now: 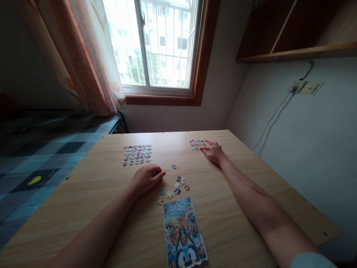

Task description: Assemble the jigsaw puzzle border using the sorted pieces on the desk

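My right hand (213, 152) reaches to the far right of the table, fingers stretched out and apart. Its fingertips touch the right end of a small block of jigsaw puzzle pieces (197, 144) laid in short rows. My left hand (147, 178) rests on the table with curled fingers; whatever may be inside them is hidden. Beyond it lies a larger block of puzzle pieces (137, 154) in neat rows. Loose puzzle pieces (177, 184) are scattered right of my left hand, and one small piece or cluster (173, 166) lies farther off.
A printed Bluey picture sheet (184, 234) lies near me on the wooden table (134, 238). A checked bed (52, 149) stands at the left, below a curtain (75, 56). A window is ahead; a cable (275, 113) hangs from the right wall socket (298, 86), under a shelf.
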Motion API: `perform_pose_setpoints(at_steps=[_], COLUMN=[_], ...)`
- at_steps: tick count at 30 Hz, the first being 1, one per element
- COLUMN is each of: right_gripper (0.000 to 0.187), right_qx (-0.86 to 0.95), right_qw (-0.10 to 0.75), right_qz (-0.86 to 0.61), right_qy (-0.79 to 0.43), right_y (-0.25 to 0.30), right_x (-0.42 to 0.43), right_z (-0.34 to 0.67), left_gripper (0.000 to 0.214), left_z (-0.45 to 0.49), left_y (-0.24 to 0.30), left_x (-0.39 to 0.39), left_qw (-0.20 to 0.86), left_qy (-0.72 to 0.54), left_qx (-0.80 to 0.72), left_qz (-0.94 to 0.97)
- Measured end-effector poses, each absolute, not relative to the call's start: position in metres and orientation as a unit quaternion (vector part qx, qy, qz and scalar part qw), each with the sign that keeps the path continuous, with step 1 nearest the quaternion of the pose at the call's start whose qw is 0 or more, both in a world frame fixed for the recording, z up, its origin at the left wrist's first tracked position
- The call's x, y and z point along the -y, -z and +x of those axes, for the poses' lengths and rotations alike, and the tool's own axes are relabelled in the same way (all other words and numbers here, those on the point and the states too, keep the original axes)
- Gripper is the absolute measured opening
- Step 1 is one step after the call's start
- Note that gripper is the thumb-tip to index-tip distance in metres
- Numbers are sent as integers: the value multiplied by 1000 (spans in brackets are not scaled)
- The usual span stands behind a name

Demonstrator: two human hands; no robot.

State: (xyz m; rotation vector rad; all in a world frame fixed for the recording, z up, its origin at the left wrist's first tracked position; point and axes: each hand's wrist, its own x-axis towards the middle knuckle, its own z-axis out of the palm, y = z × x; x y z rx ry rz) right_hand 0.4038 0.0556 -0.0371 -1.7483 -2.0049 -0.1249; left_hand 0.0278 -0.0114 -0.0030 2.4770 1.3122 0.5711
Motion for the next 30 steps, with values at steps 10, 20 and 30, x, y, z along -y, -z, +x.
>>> perform_pose_setpoints(at_steps=[10, 20, 30], right_gripper=[31, 28, 29], right_qx=[677, 676, 596], right_qw=[290, 283, 290], right_qz=[-674, -679, -744], right_qy=[57, 51, 81], right_y=[38, 43, 42], right_x=[-57, -60, -56], right_z=[410, 408, 417], left_gripper=[33, 33, 34], left_z=[29, 28, 28], left_y=[0, 2, 0], left_x=[13, 12, 13], left_qw=[135, 133, 135], left_qy=[-195, -197, -196], left_qx=[-455, -452, -455], left_qz=[858, 860, 858])
